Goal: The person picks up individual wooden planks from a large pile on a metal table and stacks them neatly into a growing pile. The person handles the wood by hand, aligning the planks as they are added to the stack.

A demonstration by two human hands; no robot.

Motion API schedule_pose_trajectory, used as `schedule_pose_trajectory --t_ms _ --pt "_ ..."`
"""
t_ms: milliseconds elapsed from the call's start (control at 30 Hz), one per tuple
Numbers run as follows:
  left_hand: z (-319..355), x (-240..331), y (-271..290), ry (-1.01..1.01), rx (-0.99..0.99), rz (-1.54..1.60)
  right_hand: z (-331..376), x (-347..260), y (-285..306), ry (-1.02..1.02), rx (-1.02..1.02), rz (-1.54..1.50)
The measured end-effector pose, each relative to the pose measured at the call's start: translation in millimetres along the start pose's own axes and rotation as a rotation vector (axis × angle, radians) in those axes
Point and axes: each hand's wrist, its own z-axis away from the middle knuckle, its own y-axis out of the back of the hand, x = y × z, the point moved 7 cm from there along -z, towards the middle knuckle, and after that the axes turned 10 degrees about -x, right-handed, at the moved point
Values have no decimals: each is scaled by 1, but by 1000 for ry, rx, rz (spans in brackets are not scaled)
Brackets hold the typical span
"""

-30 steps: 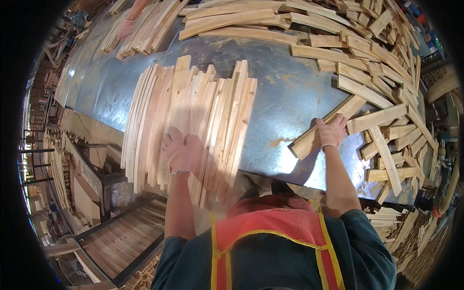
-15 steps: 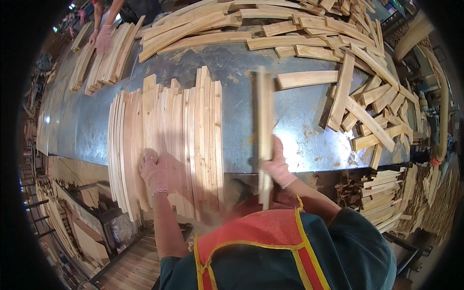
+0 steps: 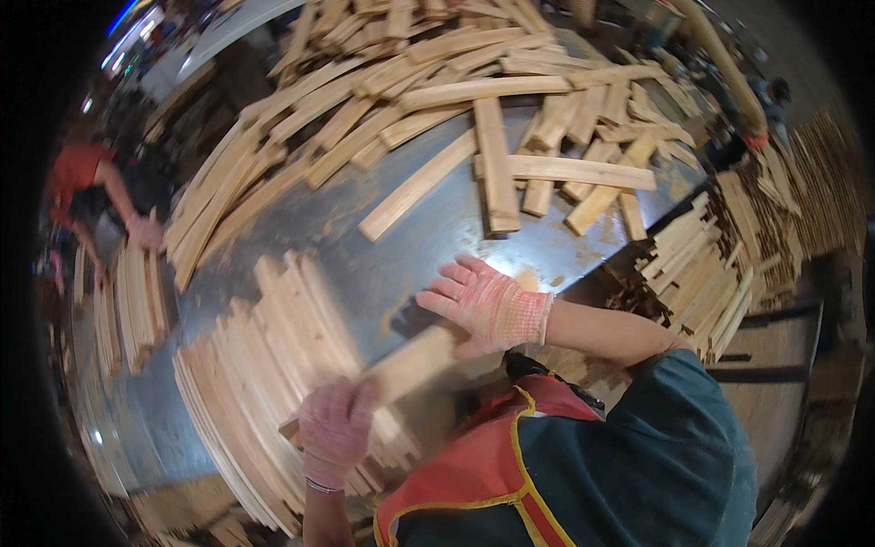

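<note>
The person's left hand [image 3: 335, 428], in a pale knit glove, is closed around one end of a short wooden slat [image 3: 401, 369] and holds it just above the near edge of the metal table [image 3: 428, 246]. The right hand [image 3: 483, 305], gloved the same way, lies flat and spread wide on the slat's other end, fingers [image 3: 447, 292] stretched toward the table's middle; it presses rather than grips. The slat runs slantwise between the two hands, blurred, and its lower end sits over a neat row of slats [image 3: 273, 365] laid side by side along the near left edge of the table. Toward the far edge lies a loose heap of slats [image 3: 437, 82], crossing one another at all angles. Off the table's right edge stands a stack of slats [image 3: 697, 264]. At the left edge another person in a red top [image 3: 77, 173] reaches a gloved hand to a second row of slats [image 3: 137, 301].
</note>
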Motion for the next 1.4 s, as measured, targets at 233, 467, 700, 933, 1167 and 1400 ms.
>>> schedule_pose_trajectory --t_ms 233,467,700,933,1167,1400 --pt "-177 6 -76 286 68 89 200 125 -119 -708 -115 -1324" --pt "-390 29 -205 627 -296 584 488 292 -202 -1253 1483 -1269" --pt "-503 79 -259 811 -362 431 666 486 -227 -1930 948 -660" --pt "-502 78 -264 815 -416 385 596 584 -217 -1745 781 -1105" --pt "-452 50 -251 765 -310 1359 538 449 -151 -1204 1535 -1000" --pt "-241 93 -195 857 -304 2046 316 305 -55 -756 773 -482"
